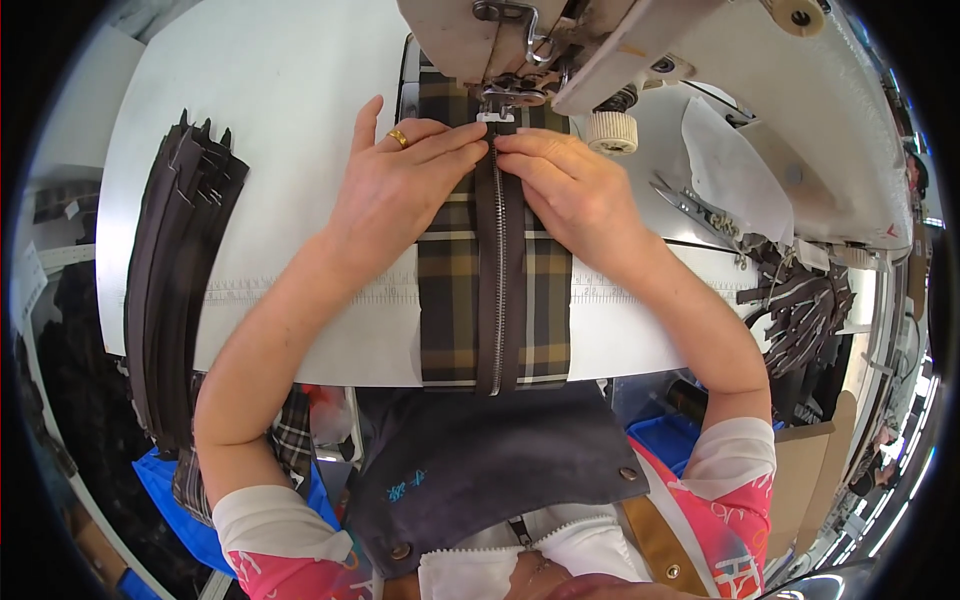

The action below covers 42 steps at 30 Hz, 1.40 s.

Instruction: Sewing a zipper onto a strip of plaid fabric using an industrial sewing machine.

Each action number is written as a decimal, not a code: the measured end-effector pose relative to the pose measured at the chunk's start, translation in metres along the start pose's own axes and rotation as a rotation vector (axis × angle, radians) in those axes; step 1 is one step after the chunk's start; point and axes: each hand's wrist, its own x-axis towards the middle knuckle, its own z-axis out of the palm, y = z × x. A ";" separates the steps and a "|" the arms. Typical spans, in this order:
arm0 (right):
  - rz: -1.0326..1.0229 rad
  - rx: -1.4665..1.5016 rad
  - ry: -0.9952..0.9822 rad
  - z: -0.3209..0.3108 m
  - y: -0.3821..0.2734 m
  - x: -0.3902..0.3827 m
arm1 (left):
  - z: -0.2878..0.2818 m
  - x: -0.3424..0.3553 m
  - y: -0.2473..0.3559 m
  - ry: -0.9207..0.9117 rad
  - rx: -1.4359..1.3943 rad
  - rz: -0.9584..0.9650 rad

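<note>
A long dark-brown zipper (500,290) with metal teeth lies lengthwise over a brown-and-black plaid fabric strip (447,330), its upper end at the presser foot (496,114) of a sewing machine. From the left, my left hand (408,178) reaches over the plaid and grips the zipper's left edge near the foot. It wears a ring, its little finger sticks up and its thumb is hidden. Opposite it, my right hand (575,190) pinches the right edge of the zipper with the fingertips just below the foot. Both palms rest low over the fabric.
The machine head (720,90) with a cream knob (612,132) overhangs the white table (270,180). At left hangs a bundle of brown zippers (175,270). Scissors (690,205), a white sheet (735,165) and cut zipper pieces (800,300) lie at right. A printed ruler (310,291) crosses the table.
</note>
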 end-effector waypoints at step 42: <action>0.018 -0.150 -0.093 -0.009 -0.014 0.010 | -0.062 -0.023 0.032 -0.040 0.149 -0.007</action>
